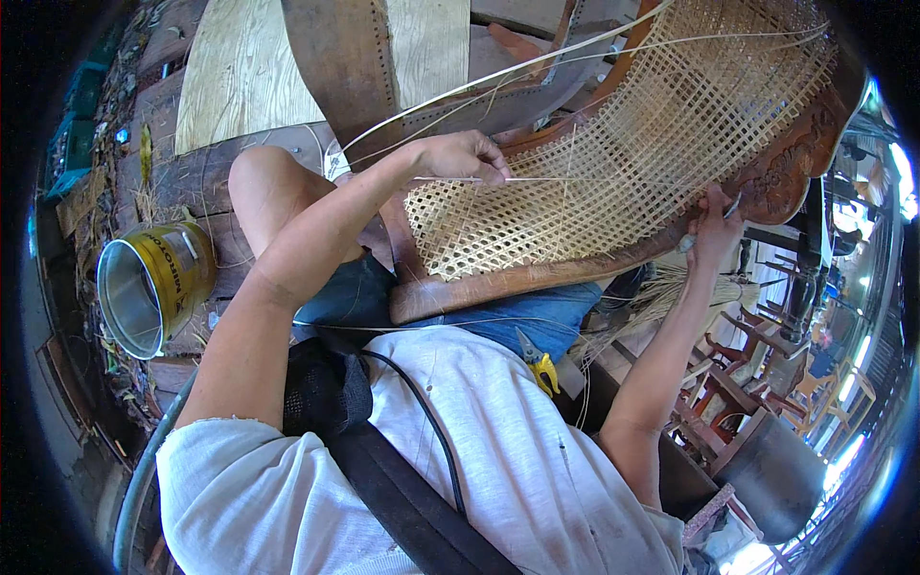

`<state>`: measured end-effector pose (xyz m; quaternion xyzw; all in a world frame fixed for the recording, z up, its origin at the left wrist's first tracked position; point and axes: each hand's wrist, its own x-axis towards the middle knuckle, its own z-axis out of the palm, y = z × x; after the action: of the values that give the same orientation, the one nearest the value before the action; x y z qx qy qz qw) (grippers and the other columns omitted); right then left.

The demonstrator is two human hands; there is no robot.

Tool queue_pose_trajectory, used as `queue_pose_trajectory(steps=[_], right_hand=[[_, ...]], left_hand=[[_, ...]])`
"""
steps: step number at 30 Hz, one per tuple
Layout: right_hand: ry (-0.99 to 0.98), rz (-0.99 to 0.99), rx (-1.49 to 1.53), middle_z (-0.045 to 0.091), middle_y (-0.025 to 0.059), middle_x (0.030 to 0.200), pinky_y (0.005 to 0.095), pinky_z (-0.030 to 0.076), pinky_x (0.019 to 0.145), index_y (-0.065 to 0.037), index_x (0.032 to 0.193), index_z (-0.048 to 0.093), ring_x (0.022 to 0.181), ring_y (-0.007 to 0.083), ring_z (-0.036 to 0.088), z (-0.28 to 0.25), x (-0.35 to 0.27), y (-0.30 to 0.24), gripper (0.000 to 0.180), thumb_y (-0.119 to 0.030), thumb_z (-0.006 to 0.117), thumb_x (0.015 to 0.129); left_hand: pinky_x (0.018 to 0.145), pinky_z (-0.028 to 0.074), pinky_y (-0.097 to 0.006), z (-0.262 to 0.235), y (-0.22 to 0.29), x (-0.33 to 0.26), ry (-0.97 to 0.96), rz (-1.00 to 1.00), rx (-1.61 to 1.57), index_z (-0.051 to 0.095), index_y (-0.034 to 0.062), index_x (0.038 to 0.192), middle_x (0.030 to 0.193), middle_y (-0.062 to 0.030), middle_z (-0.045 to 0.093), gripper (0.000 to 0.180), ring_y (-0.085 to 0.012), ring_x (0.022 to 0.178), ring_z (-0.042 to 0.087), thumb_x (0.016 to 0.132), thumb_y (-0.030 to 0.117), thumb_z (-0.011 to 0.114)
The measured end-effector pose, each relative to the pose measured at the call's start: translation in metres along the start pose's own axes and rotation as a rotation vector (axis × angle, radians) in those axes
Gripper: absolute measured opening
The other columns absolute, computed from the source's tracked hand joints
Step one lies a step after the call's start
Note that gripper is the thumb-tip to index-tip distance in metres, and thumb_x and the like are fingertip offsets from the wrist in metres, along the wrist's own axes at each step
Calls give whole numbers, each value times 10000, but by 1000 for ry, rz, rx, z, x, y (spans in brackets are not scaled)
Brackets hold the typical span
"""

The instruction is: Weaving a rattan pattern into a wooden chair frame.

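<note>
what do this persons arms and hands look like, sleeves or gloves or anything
Both arms are bare from the shoulder down. The left hand and right hand wear no gloves, and no rings or watch show. The white shirt has its sleeves cut off, leaving a frayed edge at the left shoulder. A black strap and a thin black cable cross the chest.
</note>
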<state>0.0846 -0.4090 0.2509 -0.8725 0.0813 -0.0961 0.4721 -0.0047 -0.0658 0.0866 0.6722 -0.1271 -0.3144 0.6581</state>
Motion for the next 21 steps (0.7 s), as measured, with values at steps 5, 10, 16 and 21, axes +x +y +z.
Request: queue_pose_trajectory(steps=[5, 10, 16, 21], right_hand=[[52, -25, 83, 541, -10, 662, 222, 280, 345, -56, 922, 621, 420, 39, 369, 0, -7, -5, 180, -237, 625, 918], [-297, -239, -461, 624, 27, 825, 269, 459, 660, -16, 991, 625, 725, 128, 571, -15, -87, 0, 248, -252, 588, 925], [-1019, 68, -856, 634, 150, 956, 405, 501, 713, -111, 1110, 581, 827, 353, 632, -64, -260, 33, 392, -228, 736, 770], [-911, 184, -879, 636, 193, 968, 449, 488, 718, -161, 1235, 453, 851, 384, 627, -58, -285, 65, 574, -248, 751, 752]], left_hand=[[642, 426, -242, 0, -3, 0, -30, -33, -91, 676, 41, 953, 773, 15, 611, 134, -77, 699, 516, 875, 140, 627], [619, 431, -237, 3, -12, -6, 133, -32, -241, 668, 38, 980, 788, 2, 620, 140, -83, 683, 533, 864, 100, 620], [608, 439, -186, -3, 2, -10, 155, -70, -468, 646, 52, 1027, 852, 17, 635, 153, -58, 715, 598, 891, 117, 623], [635, 455, -184, -3, 4, -8, 129, -108, -535, 634, 69, 1051, 864, 33, 627, 166, -68, 713, 597, 900, 135, 610]])
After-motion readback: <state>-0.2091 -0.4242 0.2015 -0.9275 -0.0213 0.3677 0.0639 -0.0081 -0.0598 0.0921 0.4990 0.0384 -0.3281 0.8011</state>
